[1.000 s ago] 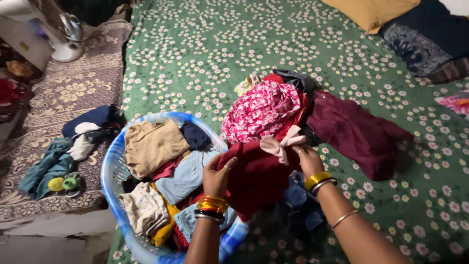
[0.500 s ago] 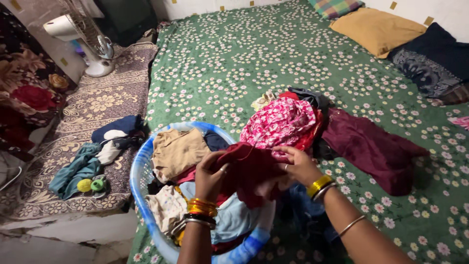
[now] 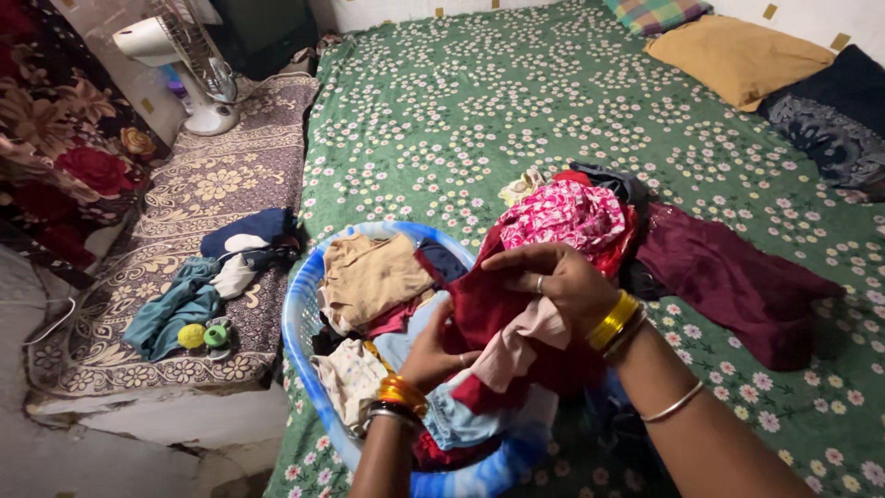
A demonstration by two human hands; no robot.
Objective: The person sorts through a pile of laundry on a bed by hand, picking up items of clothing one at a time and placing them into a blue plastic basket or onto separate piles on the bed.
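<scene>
Two hands grip one dark red garment (image 3: 484,304) above our blue laundry basket (image 3: 304,318): our left hand (image 3: 431,355) clasps it from beneath, our right hand (image 3: 558,281) pinches its top. Pink floral cloth (image 3: 562,214) lies at one o'clock on the green bedsheet (image 3: 461,101).

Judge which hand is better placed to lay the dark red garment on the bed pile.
Probably the right hand: it grips the dark red garment from above, beside the pink floral pile. The left hand holds it from below, over the blue basket.
</scene>
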